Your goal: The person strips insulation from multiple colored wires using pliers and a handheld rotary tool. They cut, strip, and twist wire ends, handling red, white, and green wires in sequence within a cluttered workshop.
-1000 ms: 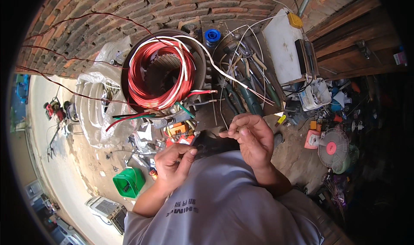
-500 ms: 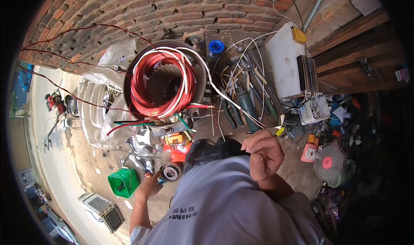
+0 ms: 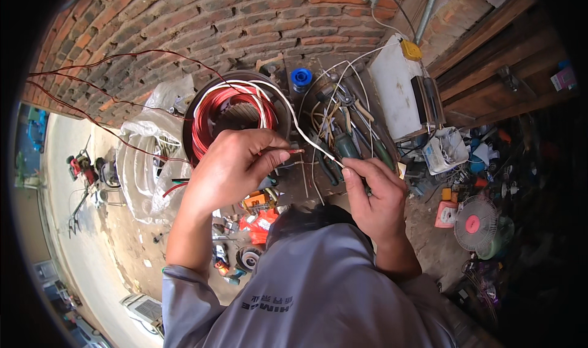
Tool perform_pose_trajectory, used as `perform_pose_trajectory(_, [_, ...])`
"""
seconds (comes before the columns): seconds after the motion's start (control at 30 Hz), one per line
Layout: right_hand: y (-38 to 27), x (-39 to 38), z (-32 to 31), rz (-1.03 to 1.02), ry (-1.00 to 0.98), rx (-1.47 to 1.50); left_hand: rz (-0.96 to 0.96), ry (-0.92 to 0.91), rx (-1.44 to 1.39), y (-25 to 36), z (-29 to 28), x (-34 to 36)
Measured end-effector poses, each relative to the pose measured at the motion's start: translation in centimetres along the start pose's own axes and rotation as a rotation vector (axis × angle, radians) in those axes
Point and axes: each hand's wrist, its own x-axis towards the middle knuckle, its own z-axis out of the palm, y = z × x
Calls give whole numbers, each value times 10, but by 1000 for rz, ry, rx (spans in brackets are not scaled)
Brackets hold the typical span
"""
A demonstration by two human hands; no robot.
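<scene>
In front of me sits a round motor stator (image 3: 283, 103) wound with red copper coil (image 3: 204, 116) and banded with white sleeving. My left hand (image 3: 226, 173) is over the stator's near edge, thumb and fingers closed on a red lead wire (image 3: 296, 151) whose bare end points right. To the right, my right hand (image 3: 378, 195) pinches the tip of a white-sleeved wire (image 3: 313, 141) that curves out from the stator. The two wire ends are apart. My left hand hides part of the coil and near rim.
Pliers (image 3: 347, 145) and other hand tools lie right of the stator beside a blue spool (image 3: 301, 77). A brick wall (image 3: 257, 23) stands behind. Dark wires (image 3: 110, 95) stretch leftward. A pink-centred fan (image 3: 476, 224) and clutter are at right; a red bag (image 3: 260, 224) lies below.
My left hand has come up from the floor items at lower left and grips the red lead wire. My right hand has lowered slightly and pinches the white-sleeved wire.
</scene>
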Motion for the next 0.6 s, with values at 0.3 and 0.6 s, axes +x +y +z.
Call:
perform_pose_trajectory(0.3, [-10, -17, 8, 334, -168, 251, 113, -125, 0, -34, 17, -5])
perform_pose_trajectory(0.6, [-28, 2, 8, 458, -147, 383, 241, -103, -200, -53, 16, -20])
